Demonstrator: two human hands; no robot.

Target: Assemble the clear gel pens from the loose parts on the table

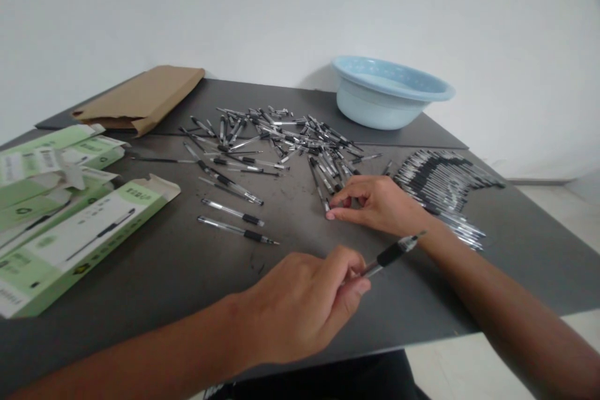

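My left hand (309,300) is closed around a clear-barrelled pen (390,255) with a black grip, its bare tip pointing up and to the right above the table. Farther forward, my right hand (375,203) bends over the near edge of a loose heap of pens (285,131). Its thumb and forefinger pinch the near end of a slim dark pen (319,184); the fingers partly hide that end. Beside my right wrist lies a neat row of pens (435,178). Two separate pens (234,211) lie to the left, beyond my left hand.
Green and white pen boxes (94,231) are stacked at the left, flaps open. Behind them lies a brown paper envelope (145,94). A light blue basin (384,100) stands at the back right, by the wall. The grey table (187,287) ends close to my body.
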